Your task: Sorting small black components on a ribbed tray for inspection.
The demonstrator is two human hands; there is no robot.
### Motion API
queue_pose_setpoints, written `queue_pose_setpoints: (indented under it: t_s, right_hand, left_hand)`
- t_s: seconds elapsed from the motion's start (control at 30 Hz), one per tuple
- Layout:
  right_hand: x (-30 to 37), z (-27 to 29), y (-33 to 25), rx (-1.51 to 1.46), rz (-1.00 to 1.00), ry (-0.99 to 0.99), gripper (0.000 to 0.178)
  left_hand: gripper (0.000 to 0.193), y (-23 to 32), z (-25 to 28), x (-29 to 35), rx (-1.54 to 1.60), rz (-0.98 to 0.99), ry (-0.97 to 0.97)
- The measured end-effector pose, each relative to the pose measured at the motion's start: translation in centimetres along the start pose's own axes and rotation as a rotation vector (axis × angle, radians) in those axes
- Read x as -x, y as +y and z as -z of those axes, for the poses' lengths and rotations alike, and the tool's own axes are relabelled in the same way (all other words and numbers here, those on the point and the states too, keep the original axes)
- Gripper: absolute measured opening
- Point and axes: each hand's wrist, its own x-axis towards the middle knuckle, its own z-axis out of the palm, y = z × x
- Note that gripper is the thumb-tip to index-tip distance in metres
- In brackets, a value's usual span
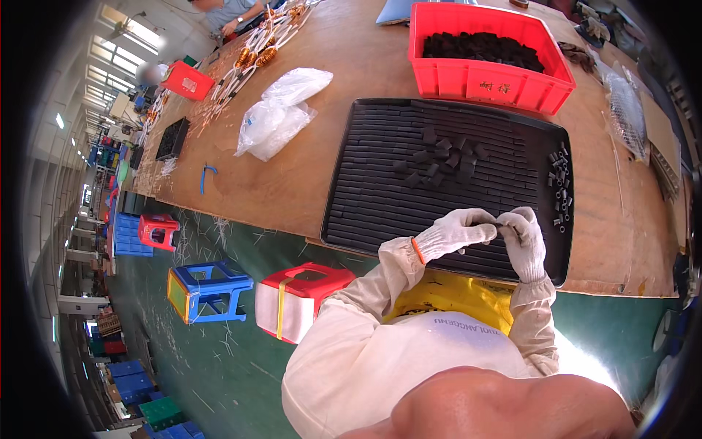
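Observation:
My left hand [462, 233] and my right hand [525, 245], both in white knit gloves, meet over the near part of a large black tray [338, 168]. Their fingertips are pinched together; whatever they hold is too small and dark against the tray to name. Long rows of small black blocks [395, 212] line the tray. On top of these, near the middle, lies a loose heap of black pieces [442, 159]. Along the tray's right side, small dark pieces with pale ring-like ends [561, 183] are scattered, to the right of my right hand.
Behind the tray stands a red bin [497, 89] holding many black pieces. Clear plastic bags [281, 113] lie left on the wooden table [307, 183]. Copper coils with white leads [263, 55] lie farther back, near another person [234, 14]. Stools [212, 293] stand on the green floor.

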Motion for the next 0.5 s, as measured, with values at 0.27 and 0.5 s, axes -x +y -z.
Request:
queue_pose_setpoints:
  t_s: [0.27, 0.5]
  right_hand:
    - [1.3, -0.8, 0.7, -0.147, -0.273, 0.065, 0.033]
    - [1.0, -0.5, 0.2, -0.013, 0.051, 0.01, 0.033]
  left_hand:
    - [0.032, 0.3, -0.1, 0.0, 0.045, -0.008, 0.055]
    - [0.033, 0.8, -0.8, 0.3, 0.106, -0.038, 0.002]
